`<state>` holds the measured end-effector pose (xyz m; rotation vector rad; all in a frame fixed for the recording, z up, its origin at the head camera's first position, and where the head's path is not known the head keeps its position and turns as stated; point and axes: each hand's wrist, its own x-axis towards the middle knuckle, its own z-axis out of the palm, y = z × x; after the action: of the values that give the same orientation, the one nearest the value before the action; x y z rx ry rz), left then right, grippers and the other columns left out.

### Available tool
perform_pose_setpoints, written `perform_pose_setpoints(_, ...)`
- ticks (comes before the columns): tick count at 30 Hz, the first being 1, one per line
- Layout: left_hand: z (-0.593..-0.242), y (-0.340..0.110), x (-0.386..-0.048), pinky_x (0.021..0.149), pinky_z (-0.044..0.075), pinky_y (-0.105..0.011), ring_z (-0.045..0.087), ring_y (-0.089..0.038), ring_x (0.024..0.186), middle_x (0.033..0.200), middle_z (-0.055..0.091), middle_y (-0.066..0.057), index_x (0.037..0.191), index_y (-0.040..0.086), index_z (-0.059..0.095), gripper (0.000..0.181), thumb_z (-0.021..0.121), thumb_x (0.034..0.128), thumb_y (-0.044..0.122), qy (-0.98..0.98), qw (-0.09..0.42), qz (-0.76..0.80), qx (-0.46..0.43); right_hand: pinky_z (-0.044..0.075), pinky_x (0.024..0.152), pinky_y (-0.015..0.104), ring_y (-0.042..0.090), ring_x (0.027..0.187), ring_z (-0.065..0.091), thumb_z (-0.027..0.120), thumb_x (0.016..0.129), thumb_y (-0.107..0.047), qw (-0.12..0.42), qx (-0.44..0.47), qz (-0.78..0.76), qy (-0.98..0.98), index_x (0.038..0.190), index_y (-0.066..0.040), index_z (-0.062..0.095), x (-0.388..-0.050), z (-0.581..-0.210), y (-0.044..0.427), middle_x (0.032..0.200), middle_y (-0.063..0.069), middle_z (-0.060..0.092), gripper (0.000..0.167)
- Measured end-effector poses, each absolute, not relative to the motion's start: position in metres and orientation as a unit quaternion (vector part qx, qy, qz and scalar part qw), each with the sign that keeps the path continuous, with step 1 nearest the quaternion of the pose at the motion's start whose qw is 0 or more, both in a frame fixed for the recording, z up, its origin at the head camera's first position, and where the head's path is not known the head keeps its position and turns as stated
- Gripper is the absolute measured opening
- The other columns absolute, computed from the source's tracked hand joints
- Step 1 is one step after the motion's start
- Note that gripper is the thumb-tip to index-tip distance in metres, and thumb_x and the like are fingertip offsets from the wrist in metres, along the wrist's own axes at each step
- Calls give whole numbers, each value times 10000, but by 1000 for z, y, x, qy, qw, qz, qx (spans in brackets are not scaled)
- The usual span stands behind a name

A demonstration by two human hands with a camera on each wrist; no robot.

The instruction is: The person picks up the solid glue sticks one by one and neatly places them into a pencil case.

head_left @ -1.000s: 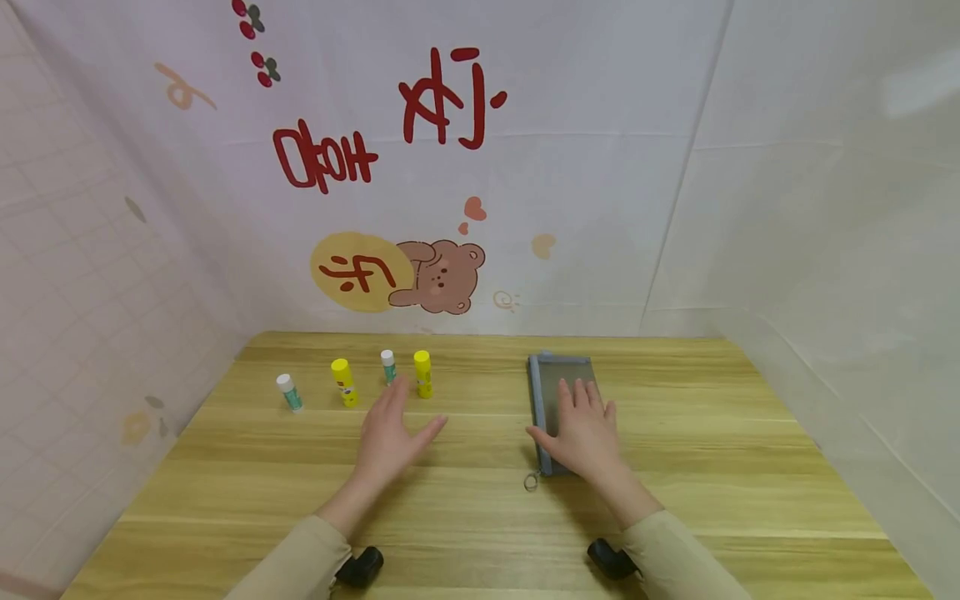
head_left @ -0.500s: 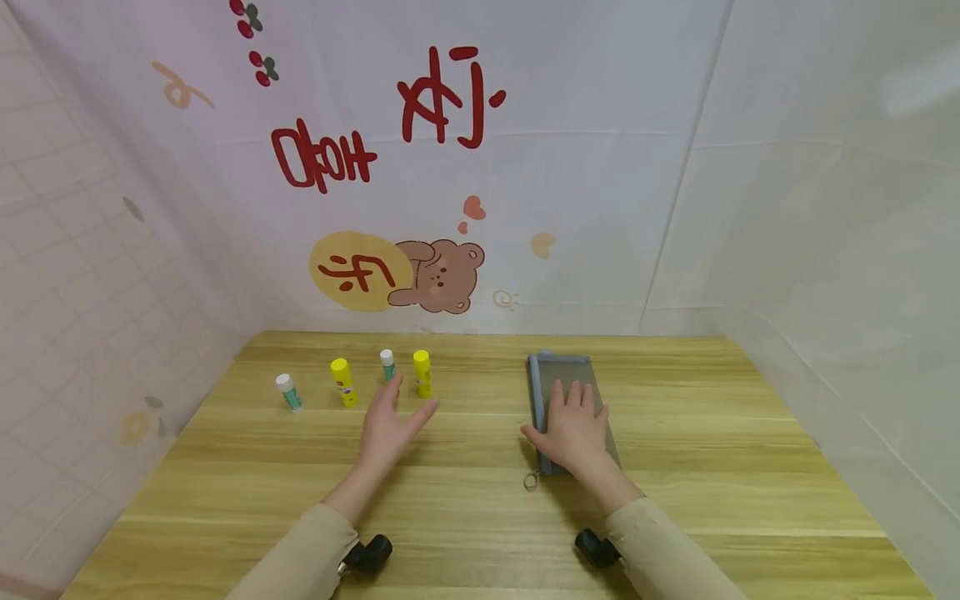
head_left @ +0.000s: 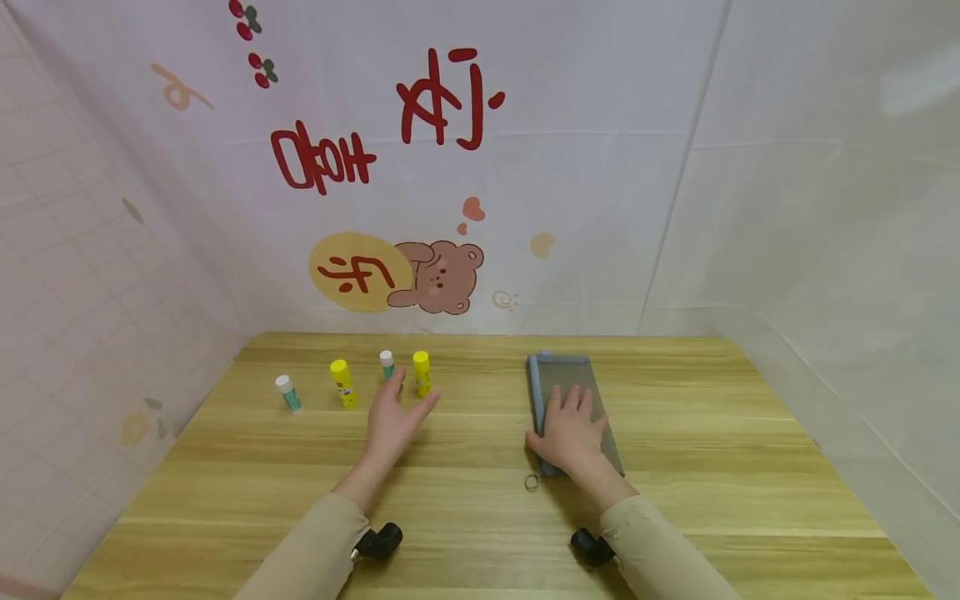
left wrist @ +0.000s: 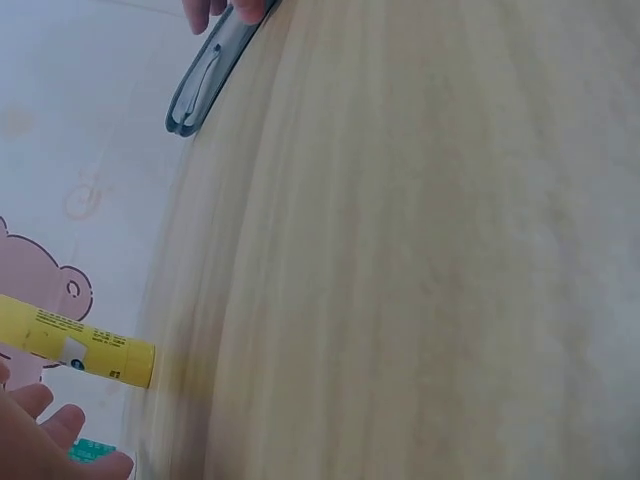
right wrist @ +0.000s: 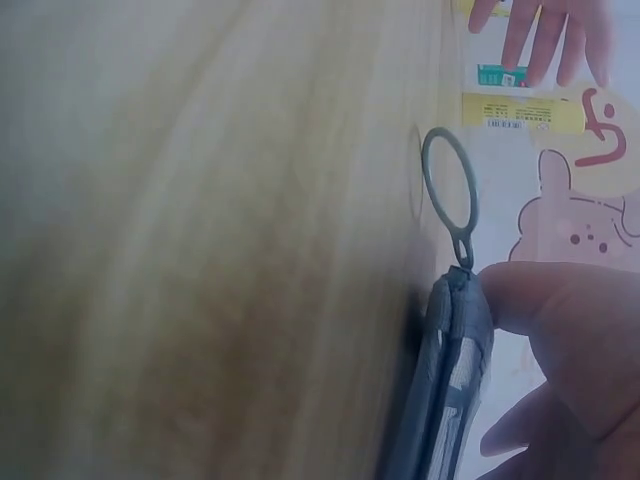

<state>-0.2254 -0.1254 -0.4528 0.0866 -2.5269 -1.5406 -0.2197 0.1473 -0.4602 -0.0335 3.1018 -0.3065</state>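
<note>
My left hand has its thumb and fingers spread, just in front of a white-capped teal glue stick and a yellow glue stick. It holds neither; in the left wrist view the yellow stick stands upright beside the fingers. On the right, a grey zippered pouch lies flat, partly covered by my right hand. Those fingers lie spread over its top, and the thumb touches the zipper edge, as the right wrist view shows. A metal ring hangs from the pouch's near corner.
Farther left stand another yellow glue stick and another teal one. The wooden table meets a white printed cloth at the back, with more cloth along both sides.
My right hand has shifted slightly left and settled onto the pouch. The left hand has edged forward, closer to the glue sticks. The pouch and sticks stay where they were.
</note>
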Motion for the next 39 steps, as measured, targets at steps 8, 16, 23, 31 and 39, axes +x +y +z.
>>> perform_pose_setpoints(8, -457, -122, -234, 1099, 377, -509, 406, -398, 1357, 1508, 397, -219, 1516, -1, 331, 824, 754, 892, 332, -840, 96, -533, 38, 226, 964, 833, 568, 1395, 176, 645, 926, -357, 24, -13, -124, 992, 1503, 79, 298, -219, -460, 144, 1500, 407, 230, 802)
perform_pose_setpoints(16, -459, -120, -240, 1105, 377, -484, 408, -379, 1362, 1523, 388, -190, 1524, 19, 327, 808, 744, 902, 324, -827, 91, -552, 51, 276, 959, 812, 545, 1388, 228, 588, 967, -269, 25, -15, -132, 991, 1467, 102, 348, -216, -459, 142, 1476, 405, 282, 667)
perform_pose_setpoints(23, -460, -120, -242, 1109, 371, -483, 416, -380, 1356, 1525, 387, -193, 1521, 11, 334, 792, 728, 914, 333, -822, 89, -560, 56, 323, 948, 792, 532, 1379, 266, 552, 998, -236, 22, -18, -136, 990, 1438, 109, 386, -215, -457, 143, 1457, 403, 317, 583)
perform_pose_setpoints(31, -462, -120, -246, 1106, 368, -505, 433, -394, 1336, 1503, 413, -203, 1509, 12, 362, 775, 731, 910, 338, -812, 97, -573, 55, 300, 958, 797, 534, 1372, 284, 481, 1003, -172, -2, -25, -176, 984, 1404, 112, 408, -215, -458, 148, 1444, 397, 344, 496)
perform_pose_setpoints(39, -462, -119, -249, 1107, 378, -470, 457, -375, 1319, 1499, 426, -185, 1506, 16, 373, 732, 722, 922, 288, -793, 102, -598, 52, 231, 970, 821, 526, 1387, 263, 363, 1004, -136, -7, -21, -220, 975, 1434, 100, 394, -215, -458, 150, 1472, 372, 335, 491)
